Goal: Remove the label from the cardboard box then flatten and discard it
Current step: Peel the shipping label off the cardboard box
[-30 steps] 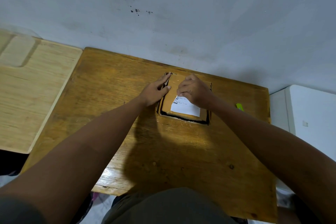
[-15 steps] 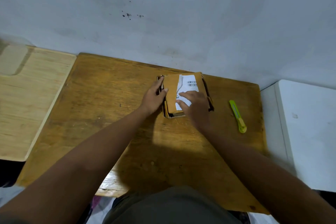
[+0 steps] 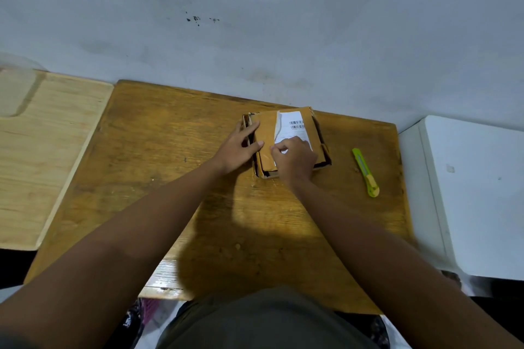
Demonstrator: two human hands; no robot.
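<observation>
Risk: label (image 3: 293, 129) likely torn if pulled too fast or at steep angle; scraps would be left stuck. Risk: box (image 3: 286, 142) could be dragged along table (image 3: 170, 150) if hold slackens.

Label pinched at near edge by right hand (image 3: 295, 161), fingers curled. Box pressed flat by left hand (image 3: 239, 150), fingers spread straight.

Box: small, brown, worn edges, at table's far side. Label: white, barcoded, left edge lifted. Cutter (image 3: 365, 173) unused, near box on right.

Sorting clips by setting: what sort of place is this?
Probably a room at home, not a workshop: a worn wooden desk against a scuffed painted wall, beside a white cabinet.
</observation>
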